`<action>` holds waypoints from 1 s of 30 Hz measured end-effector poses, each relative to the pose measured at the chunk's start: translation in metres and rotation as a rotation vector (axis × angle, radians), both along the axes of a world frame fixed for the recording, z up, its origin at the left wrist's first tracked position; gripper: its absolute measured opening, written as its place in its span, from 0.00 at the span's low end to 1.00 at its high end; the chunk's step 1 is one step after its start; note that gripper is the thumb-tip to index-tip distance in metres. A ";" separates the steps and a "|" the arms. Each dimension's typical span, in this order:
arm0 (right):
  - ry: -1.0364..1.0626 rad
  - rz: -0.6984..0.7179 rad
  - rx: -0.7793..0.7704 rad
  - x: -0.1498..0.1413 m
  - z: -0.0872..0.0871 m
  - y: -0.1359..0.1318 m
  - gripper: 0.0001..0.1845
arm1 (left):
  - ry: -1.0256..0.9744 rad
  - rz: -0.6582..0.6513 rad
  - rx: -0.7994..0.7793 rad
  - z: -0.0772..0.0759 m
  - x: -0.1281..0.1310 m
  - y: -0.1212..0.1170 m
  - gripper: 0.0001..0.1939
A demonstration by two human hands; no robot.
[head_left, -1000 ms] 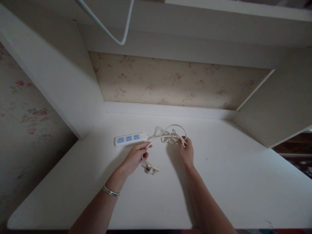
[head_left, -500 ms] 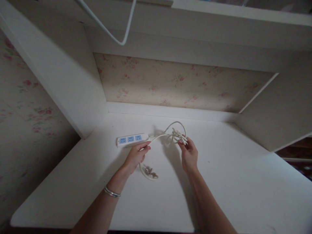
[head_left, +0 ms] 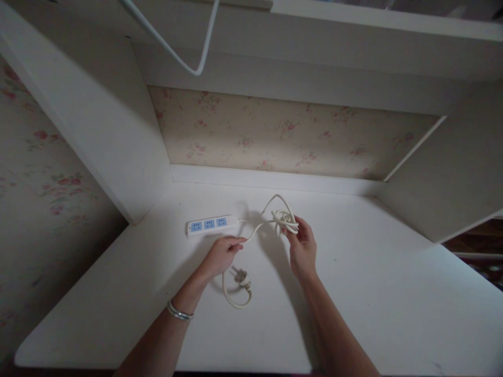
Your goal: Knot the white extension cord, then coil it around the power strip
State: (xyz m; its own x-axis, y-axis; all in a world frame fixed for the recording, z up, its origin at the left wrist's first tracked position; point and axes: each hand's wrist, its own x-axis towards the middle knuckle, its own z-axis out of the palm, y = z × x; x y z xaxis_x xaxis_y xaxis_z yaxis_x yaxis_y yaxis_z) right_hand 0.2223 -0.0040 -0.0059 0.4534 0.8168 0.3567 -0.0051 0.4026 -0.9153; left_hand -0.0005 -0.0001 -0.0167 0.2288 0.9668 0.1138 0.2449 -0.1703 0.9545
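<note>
A white power strip (head_left: 212, 225) with three blue sockets lies on the white desk (head_left: 353, 293). Its cream cord (head_left: 256, 229) runs right into a tangled bundle (head_left: 285, 220). My right hand (head_left: 302, 250) is closed on that bundle and holds it a little above the desk. My left hand (head_left: 222, 254) pinches the cord just right of the strip. From it the cord hangs in a loop down to the plug (head_left: 240, 276), which rests on the desk between my wrists. A silver bangle (head_left: 178, 311) sits on my left wrist.
White side panels (head_left: 106, 120) and a flowered back wall (head_left: 275, 136) close in the desk on three sides. A shelf runs overhead, and a white cable (head_left: 184, 57) loops down from it at the upper left.
My right hand has lifted the tangled bundle off the desk. My left hand has slid along the cord, and the loop with the plug has dropped lower toward me.
</note>
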 end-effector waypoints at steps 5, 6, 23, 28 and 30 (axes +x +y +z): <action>0.049 0.043 -0.080 -0.007 -0.002 0.001 0.24 | 0.109 0.068 0.104 -0.012 -0.003 0.004 0.16; 0.049 0.054 -0.090 -0.009 -0.002 0.000 0.25 | 0.125 0.090 0.125 -0.013 -0.003 0.005 0.16; -0.035 0.237 -0.140 -0.030 -0.004 -0.008 0.25 | 0.110 0.127 0.158 0.000 0.012 -0.001 0.17; -0.069 0.297 -0.187 -0.035 -0.005 -0.013 0.29 | 0.097 0.101 0.243 0.006 0.019 -0.005 0.14; -0.065 0.343 -0.216 -0.039 -0.003 -0.015 0.36 | 0.090 0.078 0.234 0.007 0.023 -0.007 0.14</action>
State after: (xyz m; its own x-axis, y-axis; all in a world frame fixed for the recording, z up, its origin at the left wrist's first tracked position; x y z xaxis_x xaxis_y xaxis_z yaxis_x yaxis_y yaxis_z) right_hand 0.1833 -0.0189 -0.0086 0.1237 0.9760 0.1794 -0.0452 0.1861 -0.9815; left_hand 0.0227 -0.0069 -0.0093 0.1740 0.9317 0.3188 0.3480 -0.3610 0.8652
